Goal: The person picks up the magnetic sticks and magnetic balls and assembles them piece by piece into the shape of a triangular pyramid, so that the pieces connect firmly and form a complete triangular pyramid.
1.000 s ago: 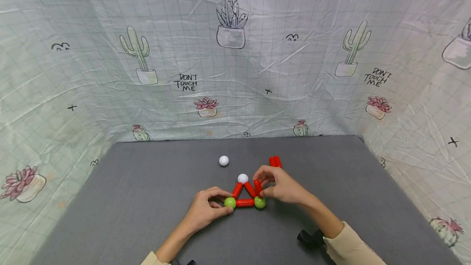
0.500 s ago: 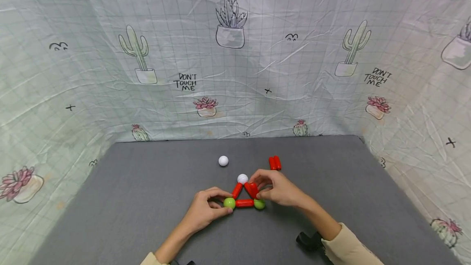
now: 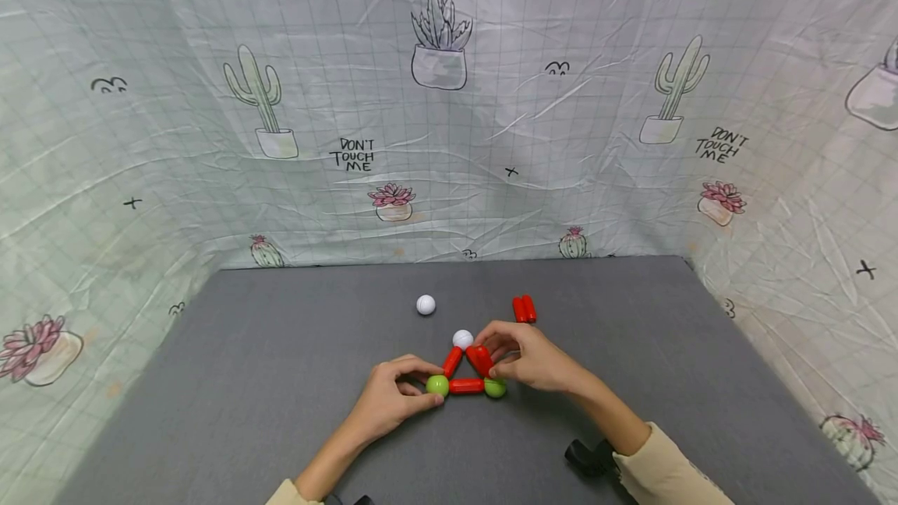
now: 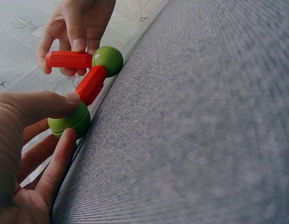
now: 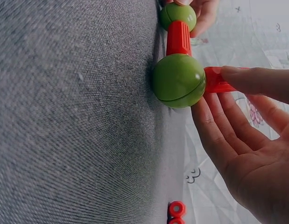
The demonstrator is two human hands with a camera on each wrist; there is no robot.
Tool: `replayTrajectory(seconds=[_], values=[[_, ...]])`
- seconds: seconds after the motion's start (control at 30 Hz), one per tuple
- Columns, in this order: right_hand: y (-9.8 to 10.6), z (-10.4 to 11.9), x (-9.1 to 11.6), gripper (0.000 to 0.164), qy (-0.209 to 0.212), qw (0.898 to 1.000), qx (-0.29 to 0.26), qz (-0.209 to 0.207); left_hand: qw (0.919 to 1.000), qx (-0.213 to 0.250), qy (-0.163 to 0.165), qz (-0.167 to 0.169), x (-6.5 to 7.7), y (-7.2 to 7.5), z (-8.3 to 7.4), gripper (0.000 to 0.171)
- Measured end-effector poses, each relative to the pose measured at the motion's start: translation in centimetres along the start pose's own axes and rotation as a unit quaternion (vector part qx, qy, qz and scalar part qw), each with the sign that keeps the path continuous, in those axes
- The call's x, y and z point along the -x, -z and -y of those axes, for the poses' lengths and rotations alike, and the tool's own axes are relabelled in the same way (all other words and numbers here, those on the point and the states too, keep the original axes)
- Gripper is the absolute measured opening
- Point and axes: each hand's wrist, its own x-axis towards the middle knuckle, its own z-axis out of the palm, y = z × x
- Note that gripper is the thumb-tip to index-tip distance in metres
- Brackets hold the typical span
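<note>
A triangle of red rods and balls lies on the grey table in the head view, with a white ball (image 3: 462, 340) at its far corner. My left hand (image 3: 389, 394) pinches the green ball (image 3: 437, 386) at the near left corner between thumb and fingers. A red rod (image 3: 466, 386) links it to the other green ball (image 3: 495, 388). My right hand (image 3: 536, 357) pinches another red rod (image 5: 215, 79), which stands up from that right green ball and touches it in the right wrist view. From the head, this rod partly covers the triangle's right side.
A loose white ball (image 3: 426, 305) lies behind the triangle. Two red rods (image 3: 524, 309) lie side by side beyond my right hand. A cactus-printed cloth (image 3: 449, 139) encloses the table at the back and sides. A black object (image 3: 589, 458) is by the right sleeve.
My right hand has shifted slightly left, and the red rod in it has tilted so its top points more toward the head camera. My left hand stays on its green ball.
</note>
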Motion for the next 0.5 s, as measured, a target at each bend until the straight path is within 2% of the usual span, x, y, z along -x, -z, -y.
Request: replayTrajectory(seconds=[0.27,0.5], values=[[0.09,-0.28,0.05,0.037,-0.002,1.000,0.001,-0.003,1.0000,-0.002,-0.004,-0.001,-0.01,-0.12,0.08,0.035],[0.33,-0.21,0.07,0.039,-0.011,1.000,-0.019,0.009,1.0000,-0.004,-0.005,-0.001,0.08,-0.11,0.21,0.035]])
